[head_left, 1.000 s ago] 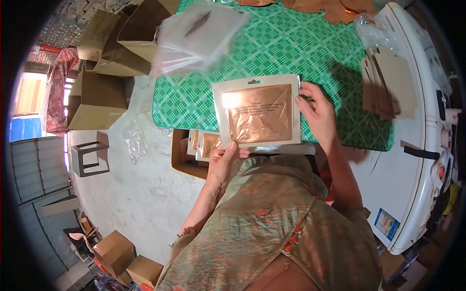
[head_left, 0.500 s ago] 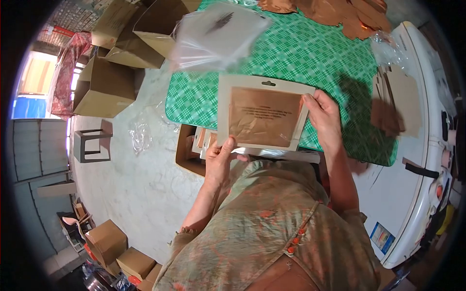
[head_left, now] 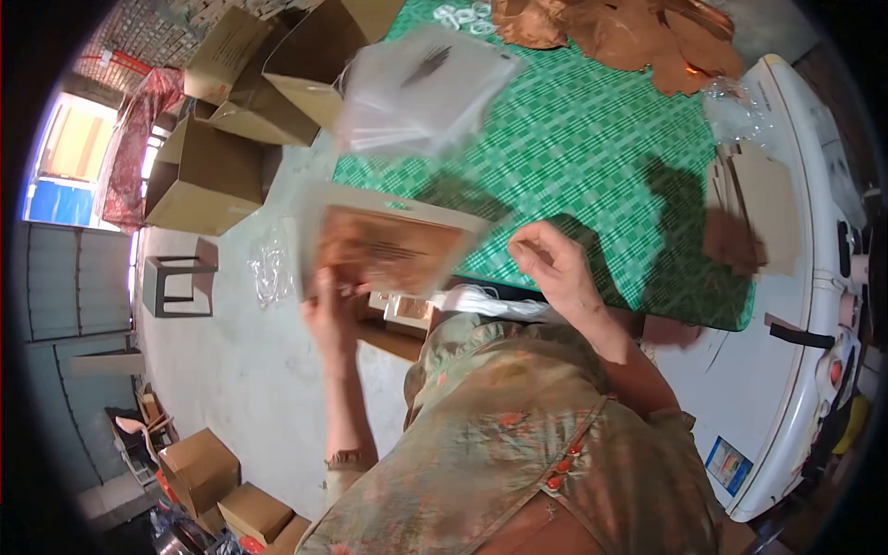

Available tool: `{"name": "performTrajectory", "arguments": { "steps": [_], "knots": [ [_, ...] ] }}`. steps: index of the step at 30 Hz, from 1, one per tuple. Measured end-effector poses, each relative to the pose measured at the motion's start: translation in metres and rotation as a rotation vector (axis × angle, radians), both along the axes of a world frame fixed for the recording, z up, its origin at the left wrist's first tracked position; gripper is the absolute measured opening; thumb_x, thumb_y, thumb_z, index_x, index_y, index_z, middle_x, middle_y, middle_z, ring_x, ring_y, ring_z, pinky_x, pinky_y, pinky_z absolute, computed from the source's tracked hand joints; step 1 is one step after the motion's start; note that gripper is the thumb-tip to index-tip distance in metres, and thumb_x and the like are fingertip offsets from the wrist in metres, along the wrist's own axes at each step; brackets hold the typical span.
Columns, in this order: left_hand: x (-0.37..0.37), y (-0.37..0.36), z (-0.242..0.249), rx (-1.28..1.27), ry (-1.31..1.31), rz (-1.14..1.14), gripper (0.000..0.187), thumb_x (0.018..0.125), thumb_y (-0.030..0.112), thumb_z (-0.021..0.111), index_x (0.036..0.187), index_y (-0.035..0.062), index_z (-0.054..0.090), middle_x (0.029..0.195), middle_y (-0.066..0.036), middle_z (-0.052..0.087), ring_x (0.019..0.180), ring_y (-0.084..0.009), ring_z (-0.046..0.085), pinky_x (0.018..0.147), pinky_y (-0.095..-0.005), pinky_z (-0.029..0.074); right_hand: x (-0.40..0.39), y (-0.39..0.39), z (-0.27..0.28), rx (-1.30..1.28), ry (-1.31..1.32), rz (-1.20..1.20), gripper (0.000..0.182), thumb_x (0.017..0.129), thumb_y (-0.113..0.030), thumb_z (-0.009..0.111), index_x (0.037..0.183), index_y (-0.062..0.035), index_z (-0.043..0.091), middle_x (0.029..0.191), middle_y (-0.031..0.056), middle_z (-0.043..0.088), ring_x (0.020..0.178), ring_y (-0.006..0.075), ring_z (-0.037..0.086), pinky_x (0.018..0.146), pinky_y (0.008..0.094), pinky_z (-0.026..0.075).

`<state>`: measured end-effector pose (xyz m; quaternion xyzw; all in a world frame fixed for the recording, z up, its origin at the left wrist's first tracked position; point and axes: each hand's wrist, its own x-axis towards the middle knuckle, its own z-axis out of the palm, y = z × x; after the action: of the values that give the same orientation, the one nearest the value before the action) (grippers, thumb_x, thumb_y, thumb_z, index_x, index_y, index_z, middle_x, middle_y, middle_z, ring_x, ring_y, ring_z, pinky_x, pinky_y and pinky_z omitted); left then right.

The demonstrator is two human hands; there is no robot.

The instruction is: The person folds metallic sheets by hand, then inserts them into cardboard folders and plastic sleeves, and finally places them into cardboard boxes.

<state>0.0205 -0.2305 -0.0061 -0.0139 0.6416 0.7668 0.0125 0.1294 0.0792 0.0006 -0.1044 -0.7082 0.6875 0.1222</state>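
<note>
The left hand (head_left: 331,298) now grips the packaged card (head_left: 388,245) alone, swung aside over the box (head_left: 393,338). The right hand (head_left: 548,264) has let go, fingers curled and empty.

Item: readable text. None can be made out. The packet (head_left: 388,248) in your left hand (head_left: 330,310) carries a few dark printed lines across its copper-coloured face, but they are blurred and too small to read. The stack of clear bags (head_left: 421,88) on the green checked table (head_left: 592,139) shows a dark printed mark, illegible. A blue and white sticker (head_left: 728,454) sits on the white appliance (head_left: 786,305) at your right; its wording is too small to tell.
</note>
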Motion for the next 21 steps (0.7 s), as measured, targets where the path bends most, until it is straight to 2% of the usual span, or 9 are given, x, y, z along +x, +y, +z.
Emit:
{"name": "performTrajectory", "arguments": {
  "steps": [5,7,10,12,13,15,17,20,21],
  "knots": [
    [-0.029,-0.115,-0.017,0.063,0.032,0.491,0.03,0.106,0.029,0.062,0.112,0.0007,0.071,0.094,-0.007,0.068,0.076,-0.014,0.064,0.076,-0.0307,0.058,0.0,0.032,0.003,0.018,0.021,-0.171,0.014,0.104,-0.014,0.065,0.109,-0.0006,0.066,0.078,-0.0061,0.057,0.069,0.0025,0.046,0.06,0.0226,0.039],
    [-0.026,-0.165,-0.044,0.011,0.015,0.613,0.028,0.105,0.028,0.063,0.112,0.002,0.071,0.085,-0.004,0.064,0.071,-0.0126,0.06,0.074,-0.0293,0.056,0.003,0.041,0.025,-0.15,-0.067,-0.205,0.017,0.108,-0.017,0.058,0.109,-0.0023,0.065,0.074,-0.0078,0.048,0.065,0.0007,0.038,0.055,0.0208,0.031],
    [-0.012,-0.205,-0.09,-0.069,-0.044,0.51,0.026,0.103,0.028,0.066,0.101,0.0032,0.073,0.076,-0.002,0.061,0.069,-0.0099,0.056,0.064,-0.0263,0.047,0.011,0.057,0.046,-0.372,-0.134,-0.214,0.019,0.11,-0.017,0.05,0.109,-0.0033,0.064,0.071,-0.0099,0.035,0.058,0.0006,0.03,0.05,0.0217,0.023],
    [-0.005,-0.206,-0.129,-0.126,-0.126,0.514,0.026,0.102,0.028,0.068,0.09,0.0054,0.073,0.079,-0.002,0.065,0.068,-0.0094,0.057,0.058,-0.0258,0.044,0.007,0.069,0.048,-0.216,-0.107,-0.227,0.019,0.11,-0.017,0.05,0.11,-0.0034,0.063,0.07,-0.0102,0.035,0.058,0.0006,0.03,0.05,0.0216,0.023],
    [-0.004,-0.206,-0.15,-0.1,-0.184,0.479,0.024,0.1,0.028,0.07,0.09,0.0069,0.073,0.085,-0.002,0.067,0.067,-0.0101,0.057,0.059,-0.0266,0.047,0.004,0.077,0.049,-0.138,-0.092,-0.237,0.018,0.11,-0.017,0.051,0.111,-0.0035,0.063,0.069,-0.0103,0.034,0.058,0.0006,0.03,0.05,0.0216,0.024],
    [-0.005,-0.196,-0.185,-0.077,-0.324,0.466,0.025,0.096,0.03,0.074,0.108,0.0083,0.071,0.092,-0.001,0.069,0.076,-0.0139,0.065,0.067,-0.0325,0.057,-0.007,0.107,0.044,0.257,-0.045,-0.245,0.018,0.108,-0.017,0.055,0.109,-0.0033,0.066,0.073,-0.0062,0.046,0.063,0.0035,0.042,0.055,0.023,0.034],
    [-0.003,-0.189,-0.198,-0.059,-0.429,0.301,0.055,0.096,0.033,0.073,0.141,0.0062,0.055,0.123,-0.013,0.067,0.104,-0.0272,0.07,0.076,-0.0405,0.063,-0.025,0.139,0.048,0.538,-0.003,-0.289,0.017,0.106,-0.018,0.058,0.108,-0.0031,0.067,0.076,-0.0002,0.055,0.068,0.0096,0.054,0.06,0.0279,0.043],
    [-0.006,-0.184,-0.214,-0.147,-0.626,0.351,0.09,0.098,0.037,0.071,0.165,0.0087,0.018,0.159,-0.022,0.04,0.141,-0.0411,0.048,0.084,-0.0468,0.064,-0.076,0.202,0.032,0.925,0.111,-0.463,0.017,0.098,-0.018,0.065,0.109,-0.0059,0.068,0.093,0.0114,0.067,0.085,0.0329,0.066,0.074,0.044,0.051],
    [-0.011,-0.202,-0.222,-0.139,-0.677,0.239,0.108,0.099,0.043,0.067,0.165,0.0137,-0.014,0.171,-0.022,0.014,0.157,-0.0463,0.015,0.094,-0.0547,0.061,-0.09,0.222,0.031,1.003,0.069,-0.489,0.018,0.096,-0.018,0.065,0.11,-0.0078,0.069,0.1,0.0135,0.069,0.092,0.0392,0.067,0.077,0.0486,0.052]
  ]
}}
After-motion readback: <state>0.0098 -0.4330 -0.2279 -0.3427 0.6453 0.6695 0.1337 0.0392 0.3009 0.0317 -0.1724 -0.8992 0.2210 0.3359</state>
